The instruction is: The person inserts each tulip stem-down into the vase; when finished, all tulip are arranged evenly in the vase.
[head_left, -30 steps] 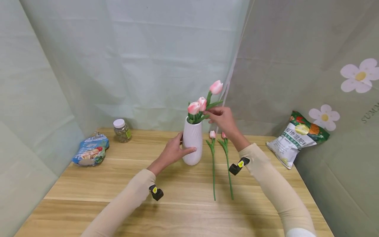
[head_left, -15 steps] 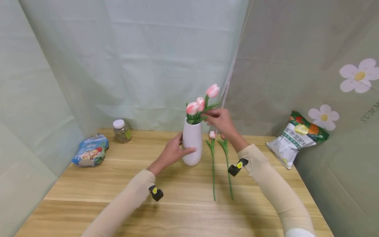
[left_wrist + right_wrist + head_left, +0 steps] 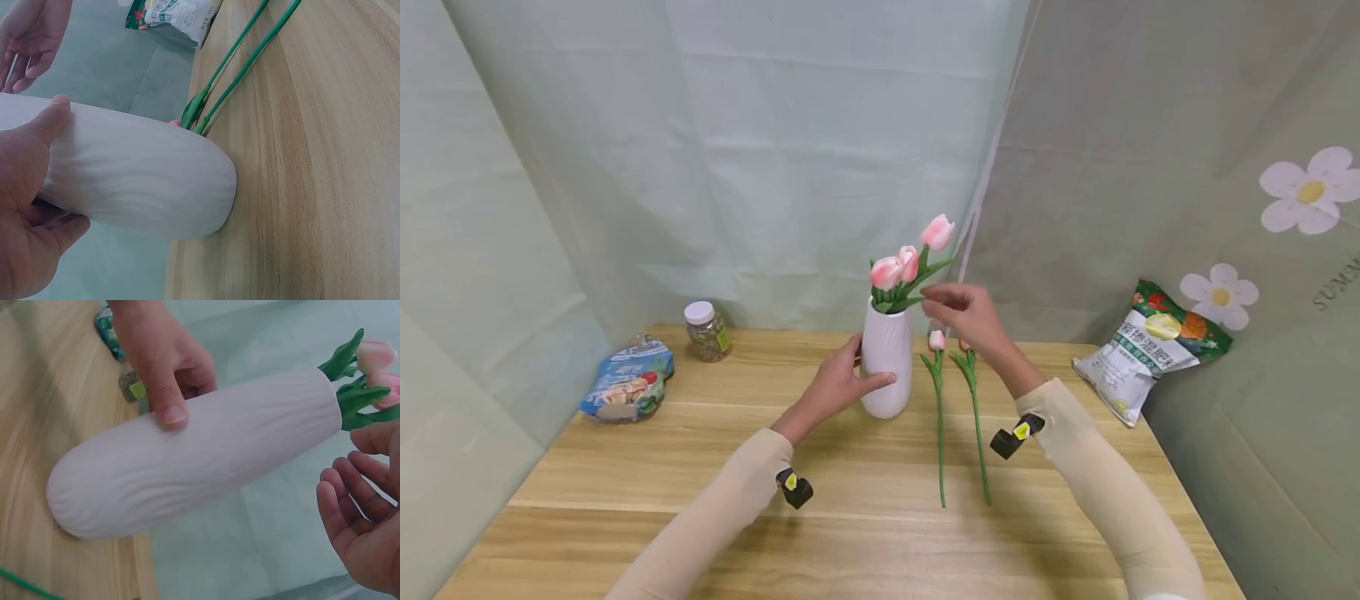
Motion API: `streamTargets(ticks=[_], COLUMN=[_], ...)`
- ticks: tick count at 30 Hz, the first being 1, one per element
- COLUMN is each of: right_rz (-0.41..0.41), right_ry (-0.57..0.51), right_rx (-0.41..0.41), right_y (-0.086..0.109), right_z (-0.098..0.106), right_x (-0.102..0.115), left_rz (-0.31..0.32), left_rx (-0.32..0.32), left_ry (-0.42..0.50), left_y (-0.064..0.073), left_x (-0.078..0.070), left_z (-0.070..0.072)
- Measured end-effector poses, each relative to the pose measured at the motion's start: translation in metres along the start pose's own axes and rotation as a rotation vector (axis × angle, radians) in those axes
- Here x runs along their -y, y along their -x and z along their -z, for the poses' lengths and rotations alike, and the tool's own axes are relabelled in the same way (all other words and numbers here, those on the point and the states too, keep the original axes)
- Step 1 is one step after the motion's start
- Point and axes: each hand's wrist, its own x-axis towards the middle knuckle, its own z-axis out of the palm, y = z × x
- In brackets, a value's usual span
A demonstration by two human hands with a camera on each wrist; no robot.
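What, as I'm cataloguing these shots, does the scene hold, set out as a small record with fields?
Vase: white, roughly upright, base on the wooden table
Tulips in vase: three pink heads showing
Loose tulips: two, lying side by side, right of the vase
Left hand: grips the vase's side
Right hand: beside the tulips in the vase, holding nothing
Far left: jar with white lid, blue packet
Far right: green-and-white bag

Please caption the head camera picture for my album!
Left hand holds a white vase of pink tulips, right hand close by; two more tulips lie on the table.
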Motion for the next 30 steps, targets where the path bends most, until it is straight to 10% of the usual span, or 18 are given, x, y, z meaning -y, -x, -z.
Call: streamTargets(ticks=[30], right_rz=[-0.282], right_ry=[0.138], right_rx=[-0.152], right_y=[0.083], right_z=[0.020], right_x=[-0.125], left_rz=[-0.004], left_rx=[-0.005], left_ry=[-0.005], left_y=[-0.002], left_x=[0.005], left_z=[0.000])
